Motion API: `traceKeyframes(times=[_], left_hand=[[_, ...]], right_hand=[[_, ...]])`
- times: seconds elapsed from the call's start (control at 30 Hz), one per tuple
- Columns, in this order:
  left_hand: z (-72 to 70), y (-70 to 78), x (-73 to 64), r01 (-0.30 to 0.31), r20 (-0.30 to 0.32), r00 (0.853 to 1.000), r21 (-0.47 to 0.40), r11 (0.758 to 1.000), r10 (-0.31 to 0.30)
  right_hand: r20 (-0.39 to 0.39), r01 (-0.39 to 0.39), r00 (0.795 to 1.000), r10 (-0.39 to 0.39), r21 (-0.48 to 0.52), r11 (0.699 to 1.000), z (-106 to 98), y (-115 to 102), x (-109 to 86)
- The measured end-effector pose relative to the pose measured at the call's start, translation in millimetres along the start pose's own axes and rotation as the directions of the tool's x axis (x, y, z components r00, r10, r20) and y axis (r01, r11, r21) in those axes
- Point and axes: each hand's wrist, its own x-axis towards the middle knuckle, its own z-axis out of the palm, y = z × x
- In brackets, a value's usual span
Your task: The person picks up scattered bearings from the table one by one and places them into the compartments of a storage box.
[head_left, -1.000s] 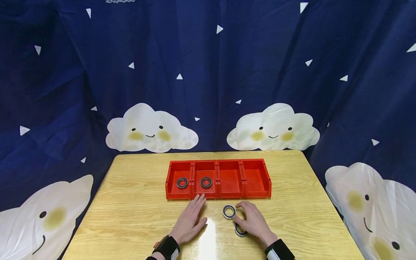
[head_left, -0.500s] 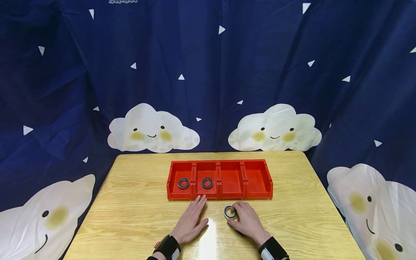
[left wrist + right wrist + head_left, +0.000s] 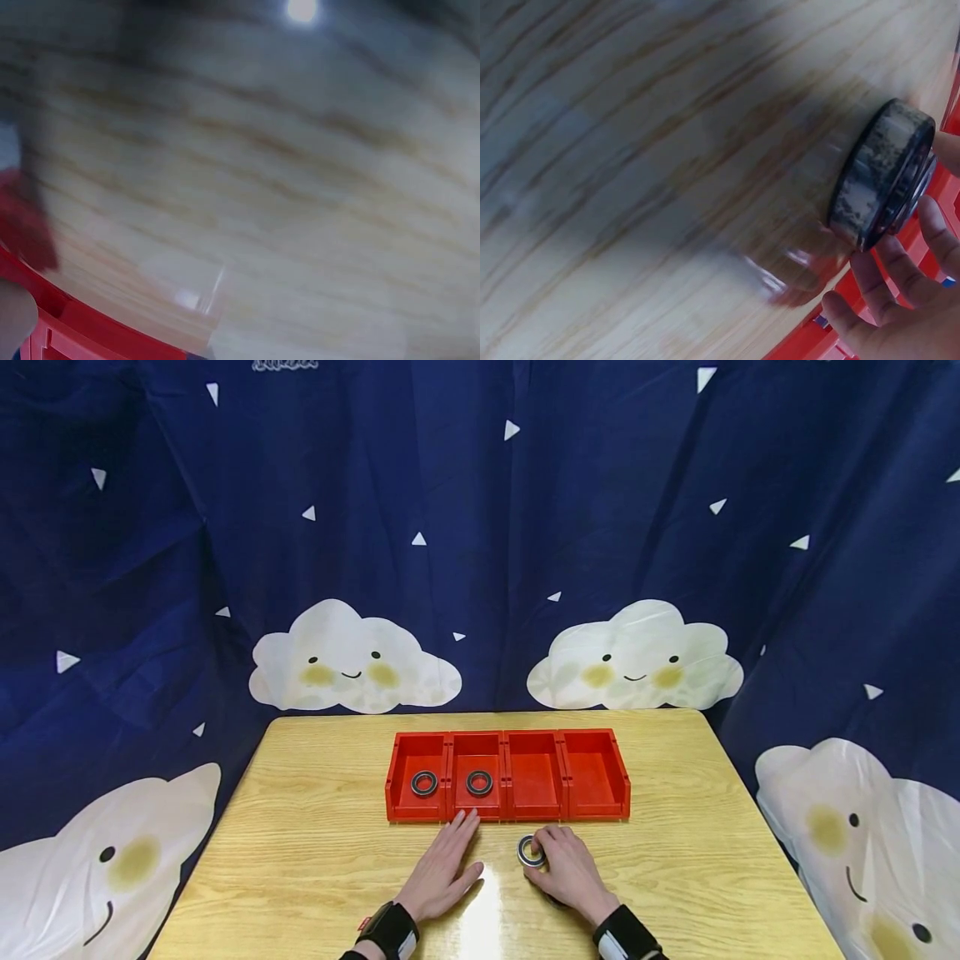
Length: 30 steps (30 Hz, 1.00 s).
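Note:
Beside the red bins, my right hand [image 3: 567, 868] pinches a ball bearing [image 3: 522, 852], index finger dipping into its hole and thumb at its near rim. The right wrist view has this bearing [image 3: 877, 176] large, with its dark-smudged metal side and the fingers around it. A second loose bearing [image 3: 557, 902] lies mostly hidden under that hand. My left hand [image 3: 441, 870] rests palm down on the table, fingers straight, fingertips right at the front of the second bin, holding nothing. Only one fingertip [image 3: 13, 319] of it shows in the left wrist view.
Several joined red bins [image 3: 536, 816] stand in a row across the table [image 3: 315, 827]. One bearing [image 3: 424, 794] lies in the leftmost bin, another bearing [image 3: 479, 794] in the bin beside it. A dark blue curtain [image 3: 480, 568] with clouds hangs behind.
My right hand has moved left onto the farther loose bearing and closed its thumb and index finger on it, covering most of the nearer one. The left hand has stayed in place.

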Motion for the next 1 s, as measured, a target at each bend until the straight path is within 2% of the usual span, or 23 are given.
traceKeyframes(times=[0.3, 0.6, 1.0], left_hand=[[1.2, 1.9, 1.5, -0.014, -0.017, 1.0, 0.001, 1.0, 0.014], [0.1, 3.6, 3.4, 0.033, 0.042, 0.999, -0.025, 0.999, -0.032], [1.4, 2.5, 2.7, 0.033, 0.04, 0.999, -0.024, 0.999, -0.032]], right_hand=[[-0.003, 0.016, 1.0, -0.017, -0.021, 1.0, -0.4, 0.1, 1.2], [0.02, 0.01, 1.0, -0.01, -0.037, 0.999, 1.3, 0.1, 3.1], [-0.039, 0.026, 0.999, -0.027, -0.028, 0.999, 3.3, 0.1, 3.7]])
